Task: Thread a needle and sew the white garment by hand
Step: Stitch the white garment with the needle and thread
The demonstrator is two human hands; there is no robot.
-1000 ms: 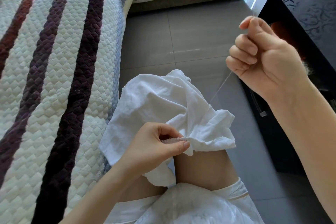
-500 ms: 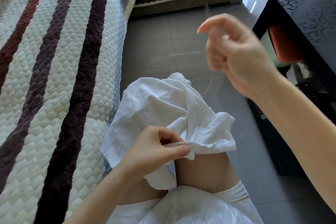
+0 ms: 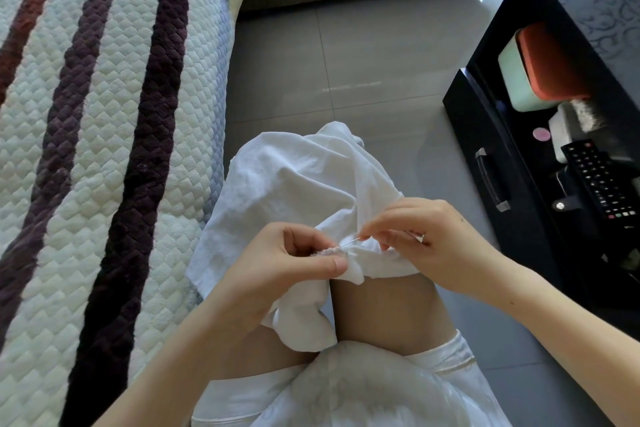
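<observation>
Centrally, the garment (image 3: 294,184) lies draped over the person's knees, in the middle of the frame. Left hand (image 3: 277,260): the forearm enters from the lower left and the wrist bends inward. Its thumb and forefinger pinch a gathered edge of the garment, and the remaining fingers are curled. Right hand (image 3: 426,243): the forearm enters from the lower right with the back of the hand up. Its thumb and forefinger pinch the needle (image 3: 349,241), and the remaining fingers are loosely curled. The needle lies nearly level, its tip pointing left at the gathered edge, just beside the left thumb. The hands sit near each other, not touching. A quilt (image 3: 104,114) fills the left of the frame. A cabinet (image 3: 502,149) holding a remote (image 3: 599,180) stands at right.
</observation>
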